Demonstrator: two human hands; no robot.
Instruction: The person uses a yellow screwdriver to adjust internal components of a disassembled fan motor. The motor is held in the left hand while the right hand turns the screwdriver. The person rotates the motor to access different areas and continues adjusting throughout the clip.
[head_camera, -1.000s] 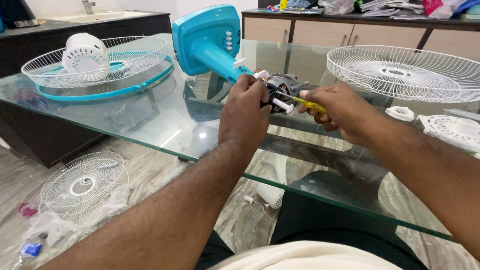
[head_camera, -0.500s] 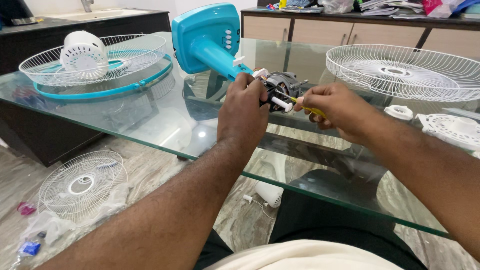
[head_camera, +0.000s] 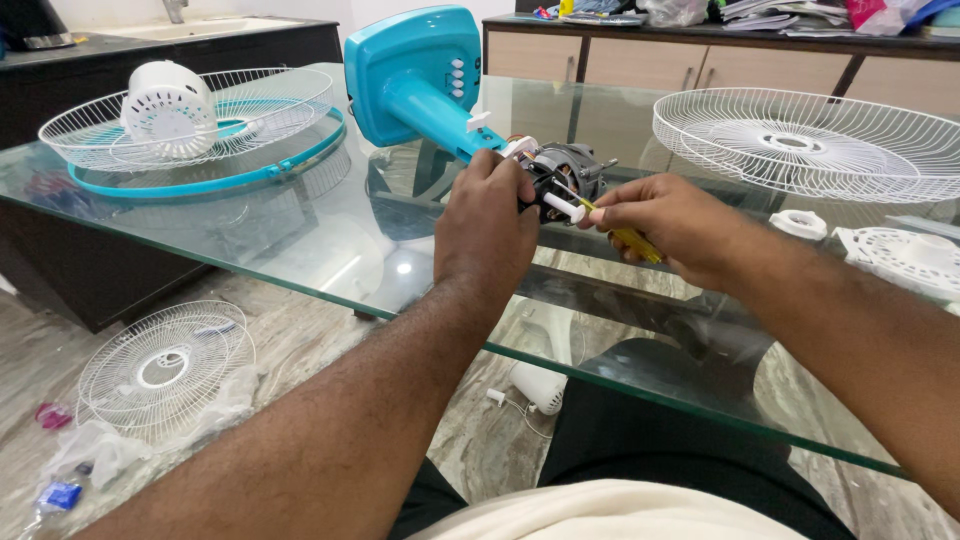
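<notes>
Yellow-handled screwdriver (head_camera: 632, 238) pinched in right hand (head_camera: 665, 225) fingers; left hand (head_camera: 490, 225) fingers wrap fan motor (head_camera: 568, 172).

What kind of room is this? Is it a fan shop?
Probably a home room used for fixing, not clearly a shop: a glass table, wooden cabinets behind, and a sink counter. Fan grilles lie about.

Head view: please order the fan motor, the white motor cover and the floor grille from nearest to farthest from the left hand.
From the left hand:
1. Fan motor, held in it.
2. White motor cover, far left on the table.
3. Floor grille, lower left under the glass.
</notes>
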